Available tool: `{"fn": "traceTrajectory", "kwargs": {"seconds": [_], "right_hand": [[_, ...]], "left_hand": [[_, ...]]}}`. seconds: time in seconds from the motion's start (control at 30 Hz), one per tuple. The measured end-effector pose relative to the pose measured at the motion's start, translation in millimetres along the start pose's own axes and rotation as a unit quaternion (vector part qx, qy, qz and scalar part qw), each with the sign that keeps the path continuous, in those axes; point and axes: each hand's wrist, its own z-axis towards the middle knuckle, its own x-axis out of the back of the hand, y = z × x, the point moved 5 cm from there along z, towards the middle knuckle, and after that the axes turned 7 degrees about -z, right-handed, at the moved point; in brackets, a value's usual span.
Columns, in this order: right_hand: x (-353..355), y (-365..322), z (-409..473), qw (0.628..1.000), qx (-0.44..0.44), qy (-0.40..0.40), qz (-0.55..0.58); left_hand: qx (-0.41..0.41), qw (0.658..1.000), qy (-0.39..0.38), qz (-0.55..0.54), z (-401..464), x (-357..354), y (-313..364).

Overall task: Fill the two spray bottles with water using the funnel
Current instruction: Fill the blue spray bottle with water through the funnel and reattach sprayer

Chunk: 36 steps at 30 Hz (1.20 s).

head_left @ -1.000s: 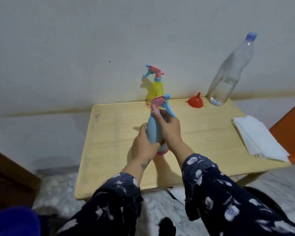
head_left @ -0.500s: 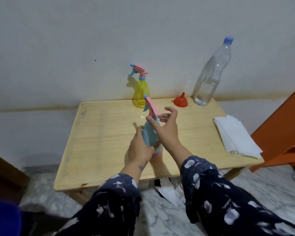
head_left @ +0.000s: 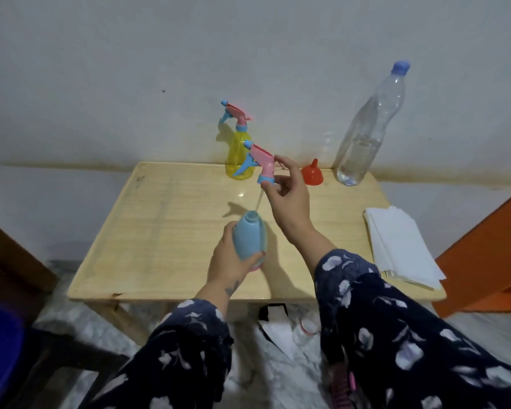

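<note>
My left hand [head_left: 230, 262] grips the blue spray bottle [head_left: 250, 239] upright on the wooden table [head_left: 165, 231]; its neck is uncovered. My right hand [head_left: 289, 199] pinches the pink and blue spray head [head_left: 258, 162] lifted above the bottle, its thin dip tube still hanging into the neck. The yellow spray bottle [head_left: 239, 154] stands at the table's back edge with its head on. A red funnel [head_left: 312, 173] lies upside down to its right. A tall clear water bottle [head_left: 366, 134] with a blue cap stands at the back right, partly filled.
A stack of white paper towels [head_left: 398, 249] lies on the table's right side. An orange piece of furniture [head_left: 490, 261] stands to the right, a dark wooden one [head_left: 9, 261] to the left. A small plastic bottle [head_left: 304, 330] lies on the floor under the table.
My right hand has taken the spray head off the blue bottle and raised it. The left hand keeps holding the bottle's body.
</note>
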Motion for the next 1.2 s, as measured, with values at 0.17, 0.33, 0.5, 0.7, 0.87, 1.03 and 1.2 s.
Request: {"fn": "traceTrajectory", "kwargs": {"seconds": [0.17, 0.33, 0.5, 0.7, 0.87, 1.03, 1.2], "right_hand": [[34.8, -25.7, 38.5, 0.996, -0.048, 0.051, 0.061], [65.7, 5.4, 57.6, 0.990, -0.109, 0.079, 0.036], [62.4, 91.3, 25.9, 0.970, -0.227, -0.019, -0.085], [55.3, 154.9, -19.2, 0.934, -0.301, -0.082, -0.173], [49.2, 157.5, -17.8, 0.926, -0.283, -0.119, -0.222], [61.3, 157.8, -2.1, 0.921, -0.284, -0.057, -0.260], [81.1, 163.9, 60.5, 0.942, -0.216, -0.019, -0.255]], "left_hand": [[0.004, 1.000, 0.004, 0.003, -1.0, -2.4, -0.8], [0.015, 1.000, -0.001, 0.009, 1.0, -5.6, -3.8], [0.012, 1.000, 0.009, 0.010, 0.8, -5.5, -7.5], [-0.007, 0.999, 0.031, 0.024, -1.6, -6.4, -8.2], [-0.011, 0.998, 0.044, 0.047, -4.7, -5.1, -7.8], [-0.021, 0.997, 0.048, 0.059, -6.8, -4.2, -8.4], [-0.052, 0.997, 0.055, 0.032, -6.1, -6.9, -11.8]]}}
